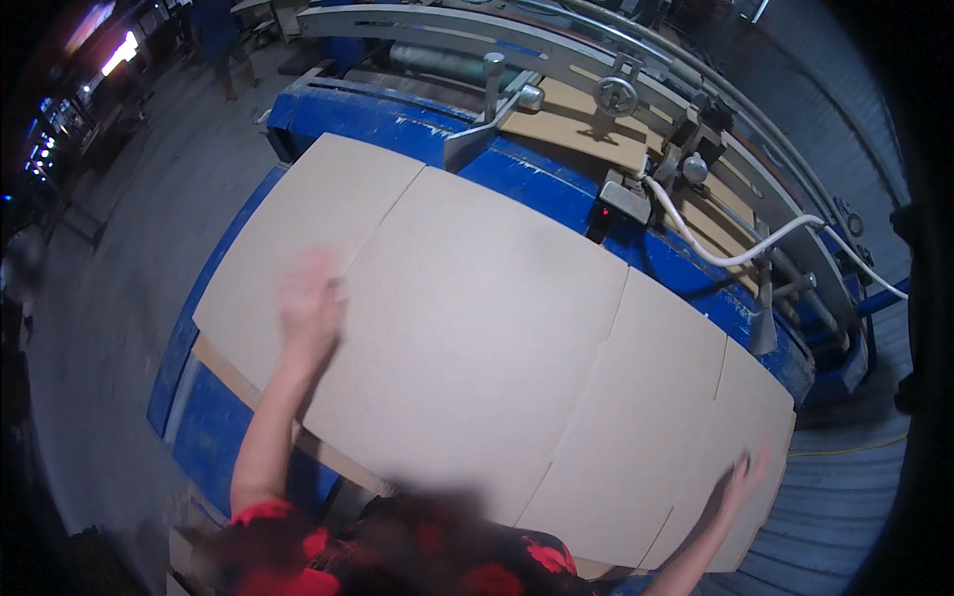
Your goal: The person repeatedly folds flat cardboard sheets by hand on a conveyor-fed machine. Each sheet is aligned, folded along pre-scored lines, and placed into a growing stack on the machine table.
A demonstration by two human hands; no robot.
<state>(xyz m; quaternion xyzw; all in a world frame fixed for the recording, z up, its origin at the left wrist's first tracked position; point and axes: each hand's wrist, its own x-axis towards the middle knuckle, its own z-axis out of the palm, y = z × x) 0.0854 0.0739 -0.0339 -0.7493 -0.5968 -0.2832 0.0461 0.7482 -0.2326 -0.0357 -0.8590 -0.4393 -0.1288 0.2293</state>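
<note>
A large flat sheet of brown cardboard, creased and slotted into panels, lies across the blue machine bed in front of me. My left hand is over its left panel, smeared by motion, so its fingers do not show clearly and I cannot tell whether it touches the sheet. Near the right end of the sheet is my right hand, slightly blurred, with fingers stretched out and apart and nothing seen in them. Under the sheet's near left edge, a strip of another cardboard piece shows.
The blue machine bed has metal guides along its far side. Beyond stand a handwheel, a sensor box with a red light, a white cable and more cardboard. A person stands at the far left.
</note>
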